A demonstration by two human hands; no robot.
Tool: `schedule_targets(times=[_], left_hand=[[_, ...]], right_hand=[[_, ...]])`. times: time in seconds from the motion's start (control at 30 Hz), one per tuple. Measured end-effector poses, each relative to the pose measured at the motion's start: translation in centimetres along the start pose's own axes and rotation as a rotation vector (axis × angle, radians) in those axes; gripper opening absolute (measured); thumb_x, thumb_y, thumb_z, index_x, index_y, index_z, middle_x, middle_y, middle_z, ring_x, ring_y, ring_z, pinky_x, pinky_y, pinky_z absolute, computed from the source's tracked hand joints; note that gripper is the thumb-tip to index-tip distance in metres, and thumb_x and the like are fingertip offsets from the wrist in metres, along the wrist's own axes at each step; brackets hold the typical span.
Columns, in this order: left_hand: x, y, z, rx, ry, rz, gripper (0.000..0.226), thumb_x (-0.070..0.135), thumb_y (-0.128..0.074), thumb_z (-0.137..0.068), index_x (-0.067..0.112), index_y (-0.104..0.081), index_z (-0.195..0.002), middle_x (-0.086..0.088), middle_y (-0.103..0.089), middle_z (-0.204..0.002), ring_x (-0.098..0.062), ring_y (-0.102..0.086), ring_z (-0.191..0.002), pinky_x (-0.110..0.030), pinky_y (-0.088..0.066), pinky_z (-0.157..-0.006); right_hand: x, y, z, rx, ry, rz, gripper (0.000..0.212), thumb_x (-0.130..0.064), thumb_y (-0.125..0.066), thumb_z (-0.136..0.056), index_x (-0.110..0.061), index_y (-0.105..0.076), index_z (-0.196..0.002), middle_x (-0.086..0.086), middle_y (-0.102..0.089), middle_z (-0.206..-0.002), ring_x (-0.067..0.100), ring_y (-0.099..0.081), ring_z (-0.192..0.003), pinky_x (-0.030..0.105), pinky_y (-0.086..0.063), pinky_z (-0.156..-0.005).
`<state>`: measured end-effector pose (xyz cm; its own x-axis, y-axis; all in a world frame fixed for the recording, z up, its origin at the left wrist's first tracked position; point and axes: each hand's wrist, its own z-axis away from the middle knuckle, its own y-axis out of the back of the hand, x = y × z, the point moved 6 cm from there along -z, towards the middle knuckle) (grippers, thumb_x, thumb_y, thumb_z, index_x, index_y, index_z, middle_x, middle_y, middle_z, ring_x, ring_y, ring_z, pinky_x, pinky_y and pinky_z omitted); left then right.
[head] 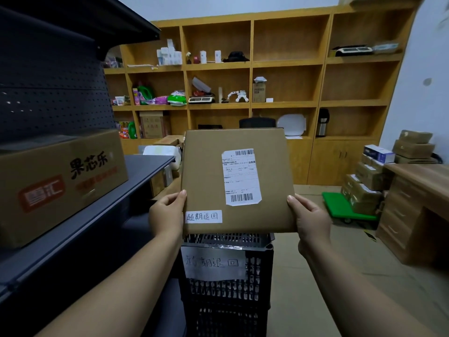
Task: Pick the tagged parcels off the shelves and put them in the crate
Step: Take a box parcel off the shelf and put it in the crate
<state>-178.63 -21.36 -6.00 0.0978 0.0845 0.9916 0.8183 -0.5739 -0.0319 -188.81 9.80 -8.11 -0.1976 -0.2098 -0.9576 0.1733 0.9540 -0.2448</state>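
Both hands, left (167, 215) and right (309, 218), gripped the lower side edges of a flat brown cardboard parcel (206, 171) bearing a handwritten white tag (203, 216), held directly above the black slotted plastic crate (226, 295). It looked stiff and light; an edge grip seemed adequate.

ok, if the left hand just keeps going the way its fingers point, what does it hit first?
The left hand already grips the parcel by its left edge, so it meets that at once. Behind the parcel, the wooden shelving looks next, though depth is unclear.
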Motion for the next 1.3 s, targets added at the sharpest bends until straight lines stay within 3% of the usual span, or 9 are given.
schedule_targets(times=[0.17,0.47,0.6,0.7,0.77,0.9,1.03,1.2,1.3], left_hand=[[-2.0,-2.8,-3.4,-0.021,0.037,0.019,0.015,0.038,-0.071,-0.078,0.027,-0.069,-0.068,0.005,-0.071,-0.083,-0.026,-0.068,-0.084,-0.053,-0.056,-0.08],[-6.5,-7.9,-11.9,-0.036,0.102,-0.016,0.016,0.04,-0.07,-0.079,0.028,-0.067,-0.068,0.0,-0.071,-0.073,-0.025,-0.069,-0.07,-0.049,-0.059,-0.07],[-8.6,-10.4,-16.0,-0.037,0.15,-0.04,0.017,0.038,-0.07,-0.08,0.026,-0.066,-0.068,0.002,-0.07,-0.069,-0.022,-0.069,-0.066,-0.043,-0.059,-0.066],[-10.2,-11.9,-18.6,-0.03,0.197,-0.066,0.021,0.038,-0.07,-0.08,0.027,-0.062,-0.063,0.004,-0.068,-0.065,-0.02,-0.068,-0.06,-0.037,-0.058,-0.062],[-11.4,-12.9,-20.2,-0.047,0.221,-0.102,0.022,0.037,-0.069,-0.081,0.026,-0.062,-0.063,0.001,-0.069,-0.068,-0.022,-0.068,-0.062,-0.037,-0.058,-0.063],[-14.2,-14.6,-22.6,-0.08,0.304,-0.153,0.021,0.035,-0.069,-0.082,0.022,-0.064,-0.066,-0.006,-0.071,-0.076,-0.03,-0.068,-0.074,-0.046,-0.057,-0.077],[-16.7,-15.7,-23.7,-0.102,0.384,-0.19,0.018,0.034,-0.068,-0.083,0.019,-0.066,-0.072,-0.01,-0.071,-0.077,-0.033,-0.068,-0.073,-0.05,-0.056,-0.078],[-19.5,-16.4,-23.9,-0.086,0.441,-0.237,0.02,0.03,-0.066,-0.085,0.017,-0.062,-0.07,-0.011,-0.068,-0.07,-0.032,-0.067,-0.065,-0.045,-0.058,-0.071],[-20.9,-16.6,-24.0,-0.07,0.475,-0.266,0.023,0.03,-0.067,-0.084,0.016,-0.062,-0.067,-0.013,-0.068,-0.075,-0.034,-0.067,-0.07,-0.047,-0.058,-0.074]], right_hand=[[2.1,-1.5,-3.3,0.015,-0.023,0.023,0.031,-0.026,-0.07,-0.083,-0.015,-0.069,-0.111,-0.006,-0.066,-0.093,0.011,-0.06,-0.087,0.023,-0.045,-0.062],[7.5,-6.5,-10.6,0.043,-0.065,0.138,0.035,-0.031,-0.069,-0.083,-0.015,-0.067,-0.114,0.002,-0.066,-0.102,0.02,-0.061,-0.095,0.032,-0.05,-0.072],[10.3,-9.1,-14.1,0.074,-0.124,0.25,0.033,-0.034,-0.067,-0.084,-0.017,-0.068,-0.112,0.005,-0.067,-0.107,0.025,-0.061,-0.101,0.047,-0.054,-0.088],[12.0,-10.3,-16.3,0.122,-0.133,0.325,0.031,-0.034,-0.065,-0.085,-0.017,-0.07,-0.11,0.0,-0.066,-0.101,0.019,-0.058,-0.091,0.032,-0.051,-0.074],[13.1,-11.0,-17.3,0.145,-0.14,0.386,0.031,-0.033,-0.064,-0.086,-0.015,-0.071,-0.11,0.0,-0.064,-0.096,0.016,-0.055,-0.087,0.024,-0.039,-0.062],[16.0,-12.1,-18.6,0.162,-0.203,0.432,0.028,-0.029,-0.063,-0.087,-0.012,-0.071,-0.108,0.004,-0.067,-0.098,0.019,-0.055,-0.088,0.026,-0.035,-0.07],[18.8,-12.5,-19.5,0.168,-0.274,0.508,0.028,-0.031,-0.059,-0.089,-0.014,-0.071,-0.107,0.003,-0.064,-0.092,0.019,-0.055,-0.084,0.026,-0.036,-0.067],[21.2,-12.5,-19.6,0.189,-0.342,0.563,0.019,-0.027,-0.056,-0.087,-0.021,-0.068,-0.074,0.002,-0.065,-0.074,0.012,-0.051,-0.064,0.024,-0.036,-0.055],[21.8,-12.8,-19.5,0.187,-0.372,0.609,0.025,-0.025,-0.053,-0.087,-0.015,-0.067,-0.07,0.002,-0.067,-0.077,0.018,-0.057,-0.069,0.029,-0.037,-0.058]])
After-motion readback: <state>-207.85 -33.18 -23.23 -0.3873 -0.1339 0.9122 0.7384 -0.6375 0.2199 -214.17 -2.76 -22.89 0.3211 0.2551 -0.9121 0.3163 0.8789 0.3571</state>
